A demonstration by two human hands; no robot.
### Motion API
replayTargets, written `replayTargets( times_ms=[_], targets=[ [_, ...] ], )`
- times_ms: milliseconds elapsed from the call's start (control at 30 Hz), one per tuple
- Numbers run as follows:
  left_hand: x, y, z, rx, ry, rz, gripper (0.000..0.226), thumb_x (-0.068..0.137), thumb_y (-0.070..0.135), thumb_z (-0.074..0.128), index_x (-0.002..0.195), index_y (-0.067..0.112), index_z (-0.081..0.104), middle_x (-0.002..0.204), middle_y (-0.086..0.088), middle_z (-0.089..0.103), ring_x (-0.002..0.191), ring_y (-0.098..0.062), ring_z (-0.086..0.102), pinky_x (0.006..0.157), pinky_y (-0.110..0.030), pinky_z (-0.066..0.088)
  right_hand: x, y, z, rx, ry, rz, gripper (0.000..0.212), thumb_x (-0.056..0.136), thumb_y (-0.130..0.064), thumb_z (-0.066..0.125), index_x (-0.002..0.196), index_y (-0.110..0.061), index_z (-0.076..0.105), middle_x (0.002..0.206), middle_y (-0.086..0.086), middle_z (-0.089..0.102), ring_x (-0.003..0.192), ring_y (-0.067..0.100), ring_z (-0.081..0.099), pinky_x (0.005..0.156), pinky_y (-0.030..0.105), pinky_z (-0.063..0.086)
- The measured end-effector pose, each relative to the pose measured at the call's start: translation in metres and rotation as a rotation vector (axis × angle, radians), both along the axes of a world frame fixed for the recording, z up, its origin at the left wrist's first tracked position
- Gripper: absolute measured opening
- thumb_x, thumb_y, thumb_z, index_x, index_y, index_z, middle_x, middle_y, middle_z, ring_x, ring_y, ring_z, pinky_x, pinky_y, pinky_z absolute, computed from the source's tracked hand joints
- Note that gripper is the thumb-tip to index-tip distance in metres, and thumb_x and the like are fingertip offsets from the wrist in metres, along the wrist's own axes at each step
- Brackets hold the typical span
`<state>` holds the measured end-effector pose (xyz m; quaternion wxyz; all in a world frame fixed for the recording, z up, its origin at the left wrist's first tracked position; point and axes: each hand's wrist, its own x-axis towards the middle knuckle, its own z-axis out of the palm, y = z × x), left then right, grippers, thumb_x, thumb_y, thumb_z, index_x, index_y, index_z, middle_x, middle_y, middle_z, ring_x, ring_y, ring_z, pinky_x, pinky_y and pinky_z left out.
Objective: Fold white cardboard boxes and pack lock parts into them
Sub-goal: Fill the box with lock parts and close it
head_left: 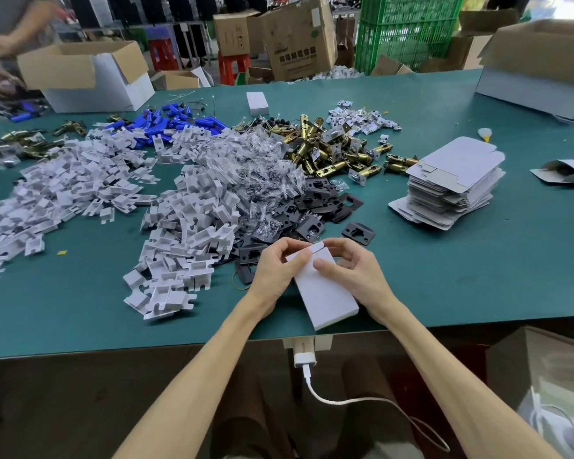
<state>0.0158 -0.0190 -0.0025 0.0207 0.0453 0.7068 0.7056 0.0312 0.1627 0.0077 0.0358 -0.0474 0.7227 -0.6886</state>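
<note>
The left grip [279, 264] is pinching the far corner of a small white cardboard box [325, 293] with curled fingers. The right grip [348, 263] is curling round the tuck flap, apparently closing it. The box is lying at the near edge of the green counter [478, 260]. I cannot tell whether it is filled. A closed white box [257, 102] is sitting across the counter. A tall stack of flat white blanks [454, 183], brass latches [328, 150] and black plates [312, 207] are waiting, so most work seems left.

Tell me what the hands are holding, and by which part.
The left hand and right hand both hold the white cardboard box at its far end, curled round its corners by the flap.
</note>
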Motion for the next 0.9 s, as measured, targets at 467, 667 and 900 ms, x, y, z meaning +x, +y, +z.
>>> replayTargets(
  times_ms=[467,667,900],
  targets=[
    [-0.0023,-0.002,-0.0007,0.195,-0.076,0.051,0.01,0.087,0.023,0.077,0.085,0.012,0.078,0.089,-0.013,0.072,0.083,-0.028,0.058,0.081,-0.048,0.046,0.0027,0.0038,0.0001,-0.074,-0.049,0.08,0.042,0.089,-0.029,0.079,0.13,-0.031,0.07,0.102,0.012,0.078,0.084,0.022,0.073,0.074,0.039,0.057],
    [-0.0034,-0.0017,-0.0034,0.151,-0.063,0.096,0.009,0.091,0.018,0.077,0.086,0.011,0.078,0.085,-0.009,0.072,0.079,-0.02,0.059,0.074,-0.038,0.049,0.0042,0.0006,0.0022,0.094,0.015,0.11,0.035,0.096,-0.033,0.07,0.131,-0.032,0.067,0.132,-0.009,0.068,0.092,0.011,0.071,0.075,0.027,0.057],
    [-0.0065,0.0008,-0.0068,0.091,-0.034,0.125,0.011,0.096,0.015,0.074,0.086,0.012,0.077,0.078,0.002,0.073,0.07,-0.008,0.06,0.064,-0.02,0.049,0.0027,-0.0008,0.0004,-0.015,0.007,-0.008,0.034,0.094,-0.014,0.073,0.125,-0.012,0.06,0.122,0.007,0.072,0.096,0.021,0.074,0.077,0.039,0.062]
  ],
)
